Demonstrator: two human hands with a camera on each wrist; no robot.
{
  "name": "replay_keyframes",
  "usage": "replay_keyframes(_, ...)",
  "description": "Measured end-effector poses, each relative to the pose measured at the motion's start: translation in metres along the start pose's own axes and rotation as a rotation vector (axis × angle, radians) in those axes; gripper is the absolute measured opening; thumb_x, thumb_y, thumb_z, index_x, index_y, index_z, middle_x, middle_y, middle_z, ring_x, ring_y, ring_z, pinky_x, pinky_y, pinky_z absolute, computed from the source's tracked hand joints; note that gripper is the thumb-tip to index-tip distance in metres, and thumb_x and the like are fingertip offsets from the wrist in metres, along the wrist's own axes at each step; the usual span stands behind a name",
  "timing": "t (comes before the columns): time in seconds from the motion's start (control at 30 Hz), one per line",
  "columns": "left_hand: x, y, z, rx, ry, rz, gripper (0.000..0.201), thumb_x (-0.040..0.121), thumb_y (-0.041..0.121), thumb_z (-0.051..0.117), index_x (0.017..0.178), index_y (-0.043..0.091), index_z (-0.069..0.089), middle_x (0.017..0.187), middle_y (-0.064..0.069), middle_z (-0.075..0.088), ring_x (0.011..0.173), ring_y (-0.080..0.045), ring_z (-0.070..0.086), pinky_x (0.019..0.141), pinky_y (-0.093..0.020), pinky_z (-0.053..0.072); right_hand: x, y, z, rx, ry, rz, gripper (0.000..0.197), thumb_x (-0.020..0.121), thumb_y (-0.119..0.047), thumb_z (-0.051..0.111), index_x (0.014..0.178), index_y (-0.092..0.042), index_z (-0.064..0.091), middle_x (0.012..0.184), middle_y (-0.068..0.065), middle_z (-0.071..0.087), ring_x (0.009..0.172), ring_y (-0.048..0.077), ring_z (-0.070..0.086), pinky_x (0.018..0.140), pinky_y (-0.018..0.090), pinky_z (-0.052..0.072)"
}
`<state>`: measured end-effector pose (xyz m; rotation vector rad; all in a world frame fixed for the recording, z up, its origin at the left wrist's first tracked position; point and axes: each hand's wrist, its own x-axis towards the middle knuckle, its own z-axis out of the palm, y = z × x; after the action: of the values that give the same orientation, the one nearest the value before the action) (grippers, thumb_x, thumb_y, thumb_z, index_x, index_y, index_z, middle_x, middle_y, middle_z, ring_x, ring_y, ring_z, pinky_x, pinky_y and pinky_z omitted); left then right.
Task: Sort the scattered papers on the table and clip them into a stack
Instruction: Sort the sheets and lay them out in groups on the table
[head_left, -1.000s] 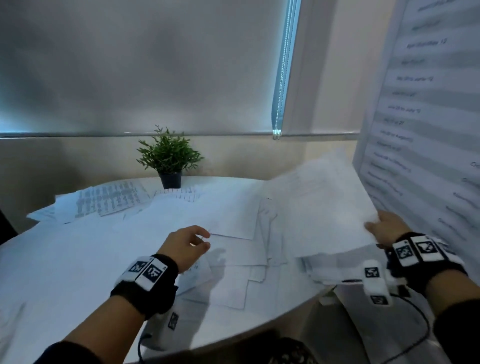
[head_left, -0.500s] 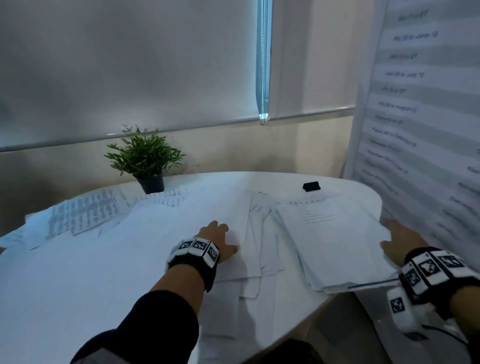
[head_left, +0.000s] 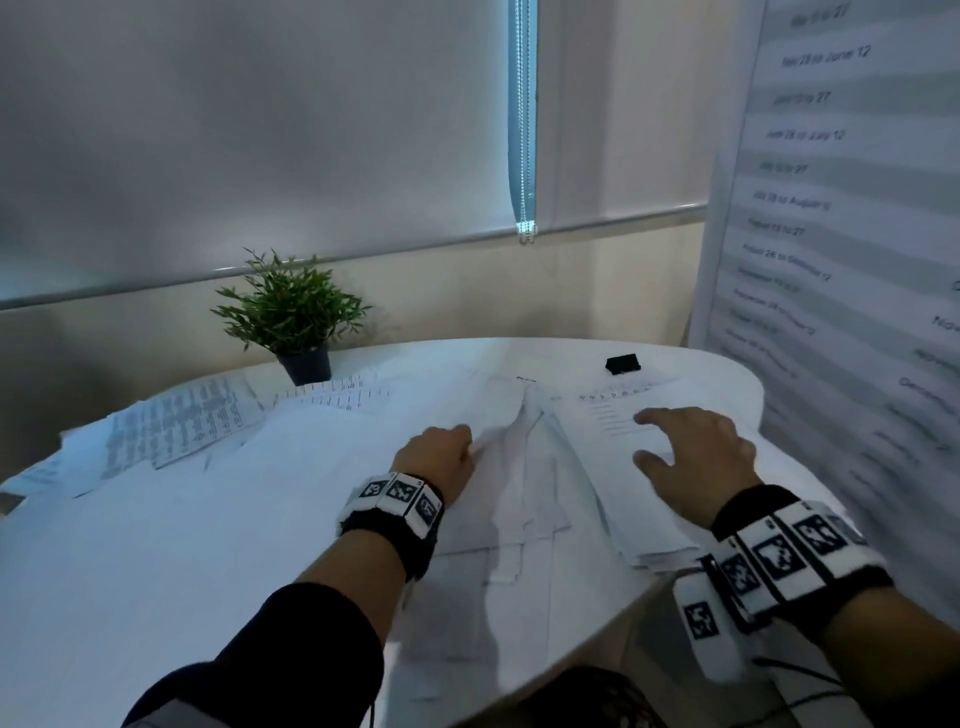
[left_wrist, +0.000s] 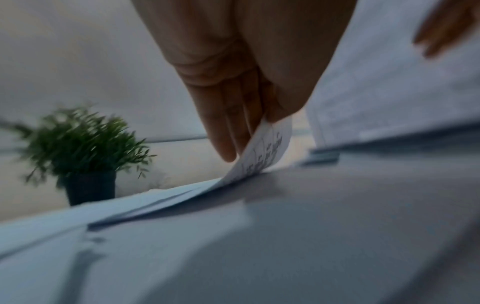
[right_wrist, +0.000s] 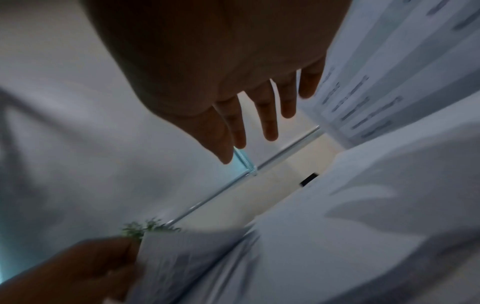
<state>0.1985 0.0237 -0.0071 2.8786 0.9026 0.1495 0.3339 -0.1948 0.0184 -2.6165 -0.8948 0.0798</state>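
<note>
White papers lie scattered over the round white table (head_left: 727, 374). A gathered stack (head_left: 613, 483) sits at the table's right side. My right hand (head_left: 691, 457) hovers over it, fingers spread and straight (right_wrist: 270, 123), holding nothing. My left hand (head_left: 441, 457) pinches the edge of a printed sheet (left_wrist: 267, 152) between thumb and fingers and lifts its corner off the pile; the raised sheet (head_left: 514, 441) stands just left of the stack. A black binder clip (head_left: 622, 364) lies at the table's far right, beyond the stack.
A small potted plant (head_left: 296, 317) stands at the back of the table. More printed sheets (head_left: 176, 426) lie at the far left. A large printed board (head_left: 852, 234) stands close on the right. A blind covers the window behind.
My right hand laid the stack down on the table, let go of it and now hovers above it. My left hand reached forward and pinched up a sheet's edge.
</note>
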Motion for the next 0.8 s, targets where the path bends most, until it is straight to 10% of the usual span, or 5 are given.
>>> replay_keyframes(0.13, -0.024, -0.016, -0.018, -0.804, 0.42, -0.23, 0.022, 0.097, 0.015, 0.046, 0.076, 0.013, 0.038, 0.088, -0.015, 0.06, 0.07, -0.031, 0.064, 0.064, -0.04, 0.057, -0.008, -0.043, 0.016, 0.279, -0.078, -0.107, 0.045, 0.092, -0.035, 0.053, 0.134, -0.022, 0.044, 0.132, 0.005, 0.051, 0.125, 0.024, 0.041, 0.104, 0.035, 0.033)
replay_keyframes(0.27, -0.067, -0.028, -0.028, -1.379, 0.471, -0.353, 0.023, 0.099, 0.005, 0.042, 0.077, 0.007, 0.037, 0.09, -0.017, 0.057, 0.069, -0.023, 0.063, 0.054, -0.025, 0.057, -0.013, -0.102, 0.04, 0.733, -0.383, 0.107, 0.063, 0.093, -0.054, 0.041, 0.136, -0.009, 0.041, 0.124, 0.011, 0.055, 0.108, 0.026, 0.056, 0.094, 0.034, 0.043)
replay_keyframes(0.53, -0.112, -0.032, -0.025, -1.791, 0.377, -0.315, 0.023, 0.103, 0.009, 0.036, 0.11, 0.015, 0.057, 0.095, -0.01, 0.069, 0.077, -0.021, 0.067, 0.066, -0.034, 0.059, -0.03, -0.148, 0.086, 1.488, -0.702, 0.661, 0.09, 0.083, -0.067, 0.047, 0.143, -0.003, 0.024, 0.121, 0.025, 0.052, 0.096, 0.039, 0.059, 0.083, 0.047, 0.048)
replay_keyframes(0.67, -0.116, -0.026, -0.034, -1.827, 0.398, -0.26, 0.025, 0.104, 0.014, 0.034, 0.117, 0.015, 0.055, 0.1, -0.007, 0.067, 0.076, -0.018, 0.067, 0.062, -0.03, 0.058, -0.039, -0.148, 0.095, 1.678, -0.866, 0.552, 0.067, 0.09, -0.06, 0.039, 0.104, 0.003, 0.056, 0.082, 0.021, 0.057, 0.069, 0.03, 0.056, 0.062, 0.033, 0.048)
replay_keyframes(0.8, -0.121, -0.027, -0.04, -1.767, 0.345, -0.255, 0.02, 0.101, 0.01, 0.038, 0.108, 0.005, 0.057, 0.099, -0.017, 0.066, 0.077, -0.026, 0.069, 0.071, -0.04, 0.061, -0.025, -0.134, 0.081, 1.49, -0.516, 0.348, 0.023, 0.094, -0.024, 0.051, 0.078, -0.009, 0.058, 0.058, 0.008, 0.062, 0.046, 0.018, 0.053, 0.041, 0.022, 0.044)
